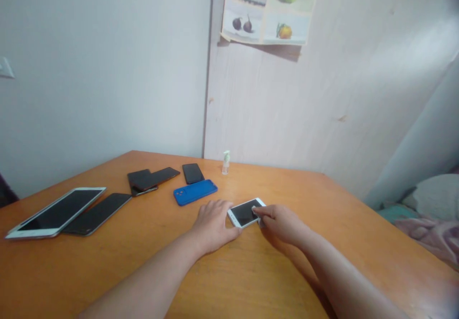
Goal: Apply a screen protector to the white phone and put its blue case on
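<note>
A white smartphone [243, 213] with a dark screen lies face up on the wooden table, tilted slightly to my view. My left hand [213, 227] grips its left end, thumb at the near edge and fingers at the far side. Over the right part of the screen, my right hand [284, 223] is closed with its index finger pointing down at the glass. A small white piece, like a tissue or cloth [260, 222], shows under its fingers; most of it is hidden. Just beyond my left hand is a blue phone case [195, 192].
A small clear pump bottle [225, 164] stands near the wall. Behind the blue case lies a dark phone [192, 173]; two more dark phones [158, 178] overlap further left. A white tablet [62, 210] and a black tablet [98, 214] lie at left. Bedding [430, 223] is beyond the right edge.
</note>
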`<action>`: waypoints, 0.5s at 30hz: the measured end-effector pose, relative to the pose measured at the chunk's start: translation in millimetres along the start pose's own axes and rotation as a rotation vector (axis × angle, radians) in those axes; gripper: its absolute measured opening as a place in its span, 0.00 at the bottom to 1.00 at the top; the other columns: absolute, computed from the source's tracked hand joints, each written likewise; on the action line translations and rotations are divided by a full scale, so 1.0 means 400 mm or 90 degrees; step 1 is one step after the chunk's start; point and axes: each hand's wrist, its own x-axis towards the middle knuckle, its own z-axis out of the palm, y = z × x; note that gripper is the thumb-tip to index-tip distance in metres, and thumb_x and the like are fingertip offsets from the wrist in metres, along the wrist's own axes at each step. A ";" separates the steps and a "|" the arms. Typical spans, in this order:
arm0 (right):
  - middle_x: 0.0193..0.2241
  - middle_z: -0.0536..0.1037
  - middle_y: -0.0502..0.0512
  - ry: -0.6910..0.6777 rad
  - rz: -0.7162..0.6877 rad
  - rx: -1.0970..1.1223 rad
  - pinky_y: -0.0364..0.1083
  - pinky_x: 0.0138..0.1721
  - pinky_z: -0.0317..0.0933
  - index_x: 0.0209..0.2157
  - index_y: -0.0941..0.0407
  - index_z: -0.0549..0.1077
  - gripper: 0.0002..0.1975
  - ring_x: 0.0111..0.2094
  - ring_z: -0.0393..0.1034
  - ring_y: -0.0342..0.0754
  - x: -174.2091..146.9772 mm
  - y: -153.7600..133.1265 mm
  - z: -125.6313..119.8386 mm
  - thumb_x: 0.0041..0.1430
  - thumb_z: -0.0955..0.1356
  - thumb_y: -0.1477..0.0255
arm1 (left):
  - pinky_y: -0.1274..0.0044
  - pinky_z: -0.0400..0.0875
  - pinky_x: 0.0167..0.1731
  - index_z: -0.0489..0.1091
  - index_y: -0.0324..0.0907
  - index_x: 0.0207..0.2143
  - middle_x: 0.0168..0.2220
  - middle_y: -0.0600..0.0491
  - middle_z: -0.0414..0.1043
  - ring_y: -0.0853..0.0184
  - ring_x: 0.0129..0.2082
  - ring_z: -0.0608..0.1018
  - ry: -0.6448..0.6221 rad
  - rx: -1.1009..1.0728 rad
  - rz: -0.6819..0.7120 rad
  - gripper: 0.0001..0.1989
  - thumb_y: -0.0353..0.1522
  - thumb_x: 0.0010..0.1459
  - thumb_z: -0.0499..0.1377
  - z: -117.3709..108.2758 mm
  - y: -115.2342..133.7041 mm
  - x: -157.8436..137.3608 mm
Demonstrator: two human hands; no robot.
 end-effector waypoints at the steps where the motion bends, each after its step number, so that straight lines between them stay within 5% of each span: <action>1: 0.51 0.78 0.51 0.011 0.008 -0.001 0.48 0.51 0.64 0.55 0.46 0.75 0.24 0.51 0.74 0.53 0.004 -0.004 0.005 0.59 0.62 0.73 | 0.65 0.65 0.49 0.67 0.48 0.51 0.50 0.49 0.72 0.52 0.51 0.71 0.000 0.000 0.002 0.26 0.47 0.50 0.62 0.001 0.000 0.001; 8: 0.51 0.79 0.49 -0.027 -0.136 0.115 0.49 0.53 0.64 0.53 0.48 0.76 0.24 0.50 0.74 0.51 -0.009 -0.023 0.019 0.57 0.61 0.75 | 0.65 0.65 0.49 0.68 0.48 0.49 0.48 0.49 0.72 0.52 0.50 0.72 0.012 -0.008 0.005 0.26 0.48 0.50 0.62 0.005 -0.001 0.001; 15: 0.50 0.79 0.52 -0.002 0.007 0.064 0.51 0.52 0.65 0.55 0.50 0.74 0.25 0.49 0.75 0.53 0.019 0.013 0.020 0.58 0.61 0.74 | 0.64 0.65 0.48 0.68 0.48 0.48 0.48 0.49 0.72 0.52 0.50 0.71 0.007 0.000 -0.002 0.25 0.48 0.49 0.62 0.003 0.005 -0.001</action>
